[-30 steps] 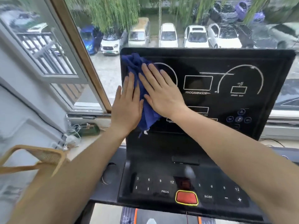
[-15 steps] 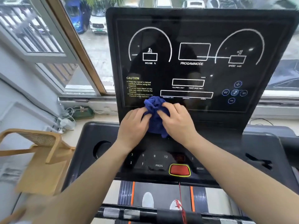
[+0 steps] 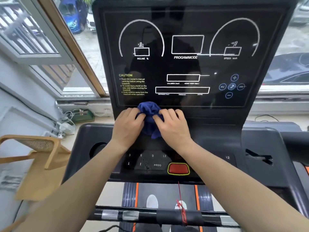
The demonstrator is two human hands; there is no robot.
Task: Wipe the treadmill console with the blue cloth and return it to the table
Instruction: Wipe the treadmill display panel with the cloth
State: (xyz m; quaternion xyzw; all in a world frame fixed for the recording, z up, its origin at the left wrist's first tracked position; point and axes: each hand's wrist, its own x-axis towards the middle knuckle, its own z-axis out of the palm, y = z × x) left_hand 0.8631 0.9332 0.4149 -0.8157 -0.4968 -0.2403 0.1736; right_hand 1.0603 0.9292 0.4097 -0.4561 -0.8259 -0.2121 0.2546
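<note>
- While both hands meet at the foot of the upright panel, the blue cloth (image 3: 149, 114) sits bunched between them, against the treadmill console (image 3: 189, 67) just under the printed display area.
- Left hand (image 3: 127, 127): fingers curled into the cloth's left side, gripping it. Fingertips partly buried in the folds.
- Right hand (image 3: 173, 127): fingers bent over the cloth's right side, also gripping. Thumb not visible.
- Cloth's upper lump pokes out above the knuckles; a loose corner hangs below, between the 2 wrists. How much of it lies under the palms cannot be told.
- Keypad (image 3: 147, 160) below the wrists: numerals 3, 6, 9, 12 and "PROG" readable on the left; the right forearm covers most of the matching keys, only a 12 showing beyond it.
- Red button (image 3: 178, 168) with yellow rim, between the forearms, fully in view.
- Small print of the CAUTION text above the left hand is blurred; fine labels under the display boxes hard to read.
- Wooden chair (image 3: 38, 156) well left of the left arm, cut off by the frame edge, smeared by motion.
- Handlebar (image 3: 150, 214) crosses under the forearms; a red cord (image 3: 181, 205) hangs over it.
- No table in view.
</note>
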